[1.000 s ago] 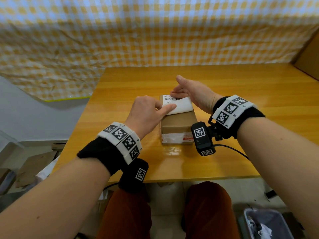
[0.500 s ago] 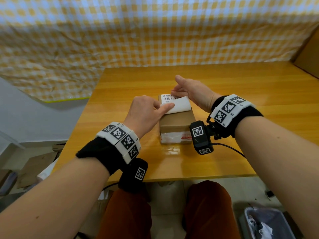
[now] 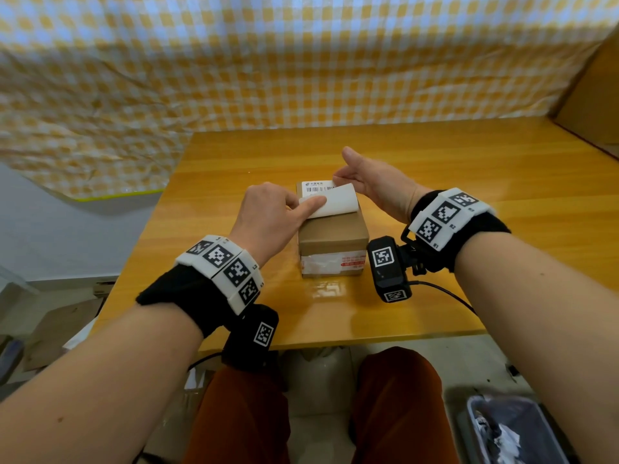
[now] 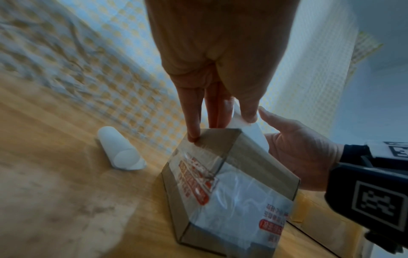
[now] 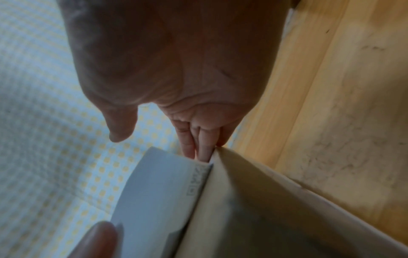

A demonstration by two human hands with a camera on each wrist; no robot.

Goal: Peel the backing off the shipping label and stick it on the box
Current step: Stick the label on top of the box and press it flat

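Note:
A small brown cardboard box (image 3: 330, 236) stands on the wooden table (image 3: 469, 182). The white shipping label (image 3: 335, 204) lies across the box's top. Its far end, with the barcode, lies flat on the box, and its near end curls upward. My left hand (image 3: 301, 205) pinches that curled end, thumb (image 4: 247, 111) on top, while its index finger touches the box edge (image 4: 220, 183). My right hand (image 3: 355, 175) lays straight fingers (image 5: 198, 143) on the label's far right corner (image 5: 154, 192), thumb raised.
A rolled white sheet (image 4: 120, 148) lies on the table left of the box. A yellow checked cloth (image 3: 301, 61) hangs behind the table. Cardboard (image 3: 596, 88) stands at the far right. A bin (image 3: 509, 430) sits on the floor by my right knee.
Both hands keep nearly the same hold on the label. My left thumb has slipped slightly back along the curled end.

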